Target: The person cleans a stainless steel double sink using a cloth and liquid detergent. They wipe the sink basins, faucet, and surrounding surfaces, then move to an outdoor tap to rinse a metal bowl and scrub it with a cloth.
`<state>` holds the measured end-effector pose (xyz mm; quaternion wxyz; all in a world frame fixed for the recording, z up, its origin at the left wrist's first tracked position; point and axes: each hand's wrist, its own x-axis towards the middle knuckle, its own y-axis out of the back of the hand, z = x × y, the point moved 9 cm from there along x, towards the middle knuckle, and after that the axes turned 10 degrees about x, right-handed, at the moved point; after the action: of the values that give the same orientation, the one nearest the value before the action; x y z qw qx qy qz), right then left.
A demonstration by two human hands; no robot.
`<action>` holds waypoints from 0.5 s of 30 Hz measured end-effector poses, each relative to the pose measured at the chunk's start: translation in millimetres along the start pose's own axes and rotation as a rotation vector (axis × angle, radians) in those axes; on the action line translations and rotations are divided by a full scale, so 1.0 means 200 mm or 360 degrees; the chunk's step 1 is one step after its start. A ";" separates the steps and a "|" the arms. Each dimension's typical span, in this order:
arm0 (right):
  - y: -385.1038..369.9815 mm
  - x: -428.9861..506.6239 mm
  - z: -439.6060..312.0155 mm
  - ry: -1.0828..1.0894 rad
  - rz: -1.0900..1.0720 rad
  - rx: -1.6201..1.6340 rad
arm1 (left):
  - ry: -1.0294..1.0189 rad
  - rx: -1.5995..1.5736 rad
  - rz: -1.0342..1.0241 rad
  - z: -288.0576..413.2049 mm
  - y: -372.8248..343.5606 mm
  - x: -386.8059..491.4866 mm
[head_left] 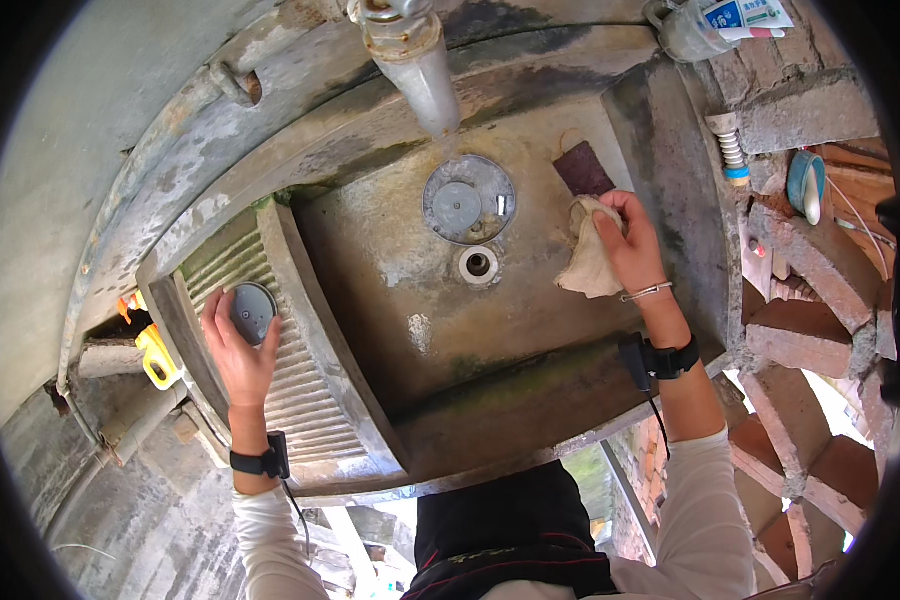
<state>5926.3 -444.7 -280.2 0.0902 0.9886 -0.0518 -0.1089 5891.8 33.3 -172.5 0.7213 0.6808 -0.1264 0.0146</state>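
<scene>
My left hand (240, 349) has its fingers and thumb around a small round grey disc (253, 313), which lies against the ridged concrete washboard (311, 405). At the right side of the concrete sink my right hand (634, 244) grips a crumpled beige cloth (589, 259). Just beyond the cloth, a dark maroon scouring pad (583, 169) lies on the sink floor. A round metal dish or lid (495, 176) with a smaller grey disc (457, 206) in it sits below the tap (427, 90), above the drain hole (478, 265).
A raised concrete divider (330, 330) separates the washboard from the basin. A plastic cup (690, 34) with tubes stands at the top right corner. A yellow plastic bottle (156, 358) is beyond the left edge. Openwork brick (799, 349) borders the right side.
</scene>
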 end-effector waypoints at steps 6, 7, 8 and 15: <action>-0.12 -0.03 0.04 -0.0080 -0.0060 0.0127 | -0.0183 -0.0555 0.0176 0.51 -0.04 0.34; -0.14 -0.04 0.02 -0.0035 -0.0068 0.0078 | -0.0218 -0.0651 0.0225 0.59 -0.09 0.44; -0.16 -0.05 0.01 0.0003 -0.0084 0.0021 | -0.0243 -0.0764 0.0297 0.68 -0.12 0.52; -0.09 -0.09 -0.03 -0.0015 -0.0080 0.0066 | -0.0211 -0.0791 0.0505 0.88 -0.23 0.69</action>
<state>5911.2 -423.1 -274.6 0.0667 0.9907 -0.0296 -0.1148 6006.6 -164.9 -182.5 0.8447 0.4546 -0.2777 0.0512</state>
